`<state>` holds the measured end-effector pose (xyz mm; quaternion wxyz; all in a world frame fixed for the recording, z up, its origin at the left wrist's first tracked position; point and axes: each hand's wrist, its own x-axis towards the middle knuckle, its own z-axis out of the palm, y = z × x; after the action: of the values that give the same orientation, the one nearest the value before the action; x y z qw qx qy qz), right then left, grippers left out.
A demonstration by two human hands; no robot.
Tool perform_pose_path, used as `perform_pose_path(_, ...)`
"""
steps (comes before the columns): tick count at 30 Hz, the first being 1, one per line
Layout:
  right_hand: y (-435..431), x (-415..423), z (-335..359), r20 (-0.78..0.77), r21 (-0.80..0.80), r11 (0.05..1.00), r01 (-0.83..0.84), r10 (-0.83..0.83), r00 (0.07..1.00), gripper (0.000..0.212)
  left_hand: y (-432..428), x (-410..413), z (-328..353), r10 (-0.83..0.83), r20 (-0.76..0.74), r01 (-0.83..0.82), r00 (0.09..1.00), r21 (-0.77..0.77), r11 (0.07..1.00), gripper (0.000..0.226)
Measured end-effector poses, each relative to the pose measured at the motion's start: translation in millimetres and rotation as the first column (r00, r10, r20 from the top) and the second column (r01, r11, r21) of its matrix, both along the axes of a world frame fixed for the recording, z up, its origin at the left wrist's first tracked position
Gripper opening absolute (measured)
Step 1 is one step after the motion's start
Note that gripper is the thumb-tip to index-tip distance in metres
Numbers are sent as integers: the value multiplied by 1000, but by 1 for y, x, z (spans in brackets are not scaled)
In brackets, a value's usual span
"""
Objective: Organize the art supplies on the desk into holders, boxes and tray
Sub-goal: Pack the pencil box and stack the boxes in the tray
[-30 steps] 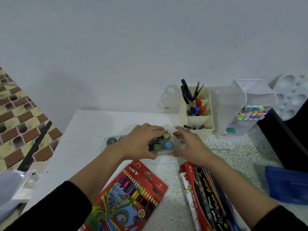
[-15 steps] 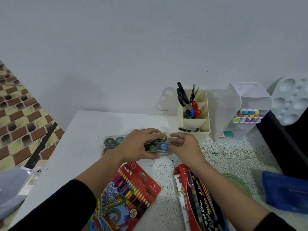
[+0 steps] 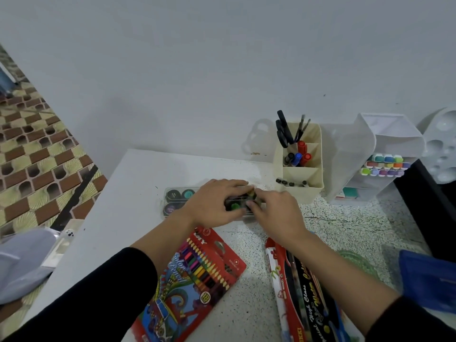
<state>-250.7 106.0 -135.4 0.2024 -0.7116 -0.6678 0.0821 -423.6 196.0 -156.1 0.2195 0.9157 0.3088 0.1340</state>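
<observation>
A clear plastic case of small paint pots (image 3: 179, 199) lies on the desk in front of me. My left hand (image 3: 212, 202) lies over its middle, fingers curled round the far edge and thumb at the near side. My right hand (image 3: 274, 213) covers the case's right end, with a fingertip beside a green pot (image 3: 235, 206). Dark, teal and purple pot lids show at the left end. A red coloured-pencil box (image 3: 195, 280) lies under my left forearm, and a red and black pack (image 3: 301, 292) lies under my right forearm.
A cream desk holder (image 3: 299, 178) with scissors, brushes and markers stands behind the case. A white marker rack (image 3: 385, 156) with pastel markers is to its right, then a white palette (image 3: 441, 149). A blue object (image 3: 427, 277) lies at the right edge. The desk's left edge (image 3: 81, 233) drops to the floor.
My right hand slid left onto the case's right end, covering the blue pot. My left hand stays on the case.
</observation>
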Motion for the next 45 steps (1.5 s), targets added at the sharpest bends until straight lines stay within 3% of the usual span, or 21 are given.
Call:
perform_pose_path(3, 4, -3, 10, 29, -57, 998, 4, -2, 1000, 21, -4, -8, 8, 179, 302, -117, 936, -212, 970, 36)
perform_pose_path(5, 7, -5, 13, 65, -98, 995, 2, 5, 998, 20, -10, -23, 11, 349, 446, -323, 825, -135, 937, 26)
perform_pose_path(7, 10, -6, 14, 77, -124, 992, 5, 5, 997, 18, -16, -51, 10, 545, 508, -599, 667, -69, 798, 25)
perform_pose_path(9, 12, -7, 14, 91, -134, 991, 10, 2, 996, 19, -24, -87, 4, 774, 358, -786, 523, -149, 600, 47)
perform_pose_path(11, 11, -9, 12, 131, -141, 990, 12, 7, 991, 23, -34, -113, -4, 879, 72, -852, 472, -218, 476, 79)
perform_pose_path(13, 10, -11, 10, 175, -148, 989, 4, 22, 984, 28, -41, -118, -6, 877, -5, -848, 480, -258, 463, 72)
perform_pose_path(16, 10, -13, 9, 194, -147, 989, 7, 22, 981, 30, -41, -107, -3, 870, 78, -836, 487, -246, 490, 43)
perform_pose_path(22, 12, -17, 6, 234, -150, 988, 23, 13, 972, 32, -56, -89, -13, 860, 107, -867, 498, 49, 496, 46)
perform_pose_path(25, 9, -21, 8, 288, -156, 987, 36, 10, 958, 29, -51, -97, -14, 825, 75, -825, 560, 145, 547, 54)
perform_pose_path(28, 8, -21, 15, 311, -127, 991, 40, 2, 950, 21, -38, -104, -10, 756, -60, -728, 651, 231, 645, 51)
perform_pose_path(31, 14, -17, 18, 97, -161, 987, -1, 17, 995, 19, -22, -108, 1, 526, -125, -509, 841, 142, 849, 57)
perform_pose_path(33, 20, -12, 16, -93, -300, 952, -57, 30, 995, 50, -11, -106, 8, 331, -245, -310, 911, 118, 943, 68)
perform_pose_path(36, 25, -9, 9, -367, -403, 893, -200, 42, 929, 83, 1, -103, 5, 183, -380, -149, 907, 118, 982, 89)
perform_pose_path(40, 24, -7, -1, -304, -386, 897, -215, 97, 948, 111, 7, -99, -7, 236, -345, -161, 909, 230, 960, 104)
perform_pose_path(43, 16, -8, 1, -312, -305, 935, -180, 81, 947, 105, 8, -99, -3, 209, -267, -169, 941, 165, 972, 107)
perform_pose_path(45, 6, -11, 14, -323, -217, 966, -139, 64, 944, 102, 7, -101, 12, 199, -183, -161, 963, 205, 965, 106)
